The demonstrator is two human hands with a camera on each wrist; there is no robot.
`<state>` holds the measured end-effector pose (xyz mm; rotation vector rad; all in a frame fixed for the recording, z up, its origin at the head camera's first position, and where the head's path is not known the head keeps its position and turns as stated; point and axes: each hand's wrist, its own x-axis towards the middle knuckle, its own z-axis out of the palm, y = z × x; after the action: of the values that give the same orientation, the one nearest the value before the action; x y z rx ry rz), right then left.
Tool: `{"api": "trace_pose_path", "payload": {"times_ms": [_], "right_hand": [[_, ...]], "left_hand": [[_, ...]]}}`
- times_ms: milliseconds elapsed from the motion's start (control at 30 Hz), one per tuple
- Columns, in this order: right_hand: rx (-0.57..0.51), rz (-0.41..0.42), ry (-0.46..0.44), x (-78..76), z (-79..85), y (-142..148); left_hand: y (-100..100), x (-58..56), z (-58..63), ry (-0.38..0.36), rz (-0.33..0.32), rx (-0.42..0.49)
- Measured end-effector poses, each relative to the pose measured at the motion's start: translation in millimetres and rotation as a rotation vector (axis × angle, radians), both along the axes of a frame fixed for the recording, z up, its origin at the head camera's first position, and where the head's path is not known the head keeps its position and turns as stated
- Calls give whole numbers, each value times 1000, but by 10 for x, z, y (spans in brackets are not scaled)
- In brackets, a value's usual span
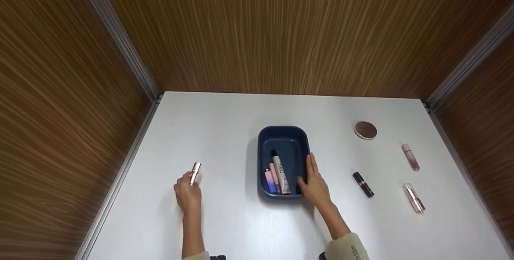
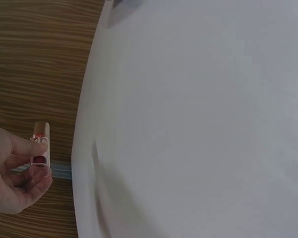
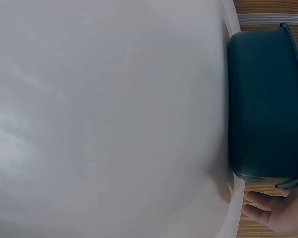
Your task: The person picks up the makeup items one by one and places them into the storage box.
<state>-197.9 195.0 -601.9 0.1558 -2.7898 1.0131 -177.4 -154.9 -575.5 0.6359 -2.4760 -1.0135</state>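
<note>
Fingers: left hand (image 1: 188, 196), nearly closed, pinches shiny tube (image 1: 195, 171); right hand (image 1: 317, 188), spread, grips box (image 1: 282, 143). Three tubes (image 1: 281, 175) inside; three sticks (image 1: 363, 184), one disc (image 1: 366, 130) outside.

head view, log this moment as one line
left hand: pinches shiny tube; right hand: holds right side of blue bin; in bin: three cosmetics; table, right of bin: round compact, three slim tubes

A white table (image 1: 217, 119) spreads below a brown back wall (image 1: 261, 31), whose streaked wood grain runs mostly upright. The left wall (image 1: 52, 111) and right wall (image 1: 492, 131) carry similar grain. Grey metal strips (image 1: 119, 35) line both corners. Light falls softly, leaving a pale glare (image 1: 257, 228) on the table's near middle.
</note>
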Motion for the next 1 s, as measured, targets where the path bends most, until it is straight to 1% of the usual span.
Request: {"api": "trace_pose_path", "payload": {"times_ms": [200,467,733,1000], "right_hand": [[1,8,-5,2,16,21],[6,3,-14,5,36,32],[11,6,-2,7,18,17],[10,8,-24,5,22,4]], "left_hand": [[54,-9,5,6,-14,2],[104,-7,50,4,-25,10],[152,12,93,37,-38,-3],[187,13,129,10,-53,8]]}}
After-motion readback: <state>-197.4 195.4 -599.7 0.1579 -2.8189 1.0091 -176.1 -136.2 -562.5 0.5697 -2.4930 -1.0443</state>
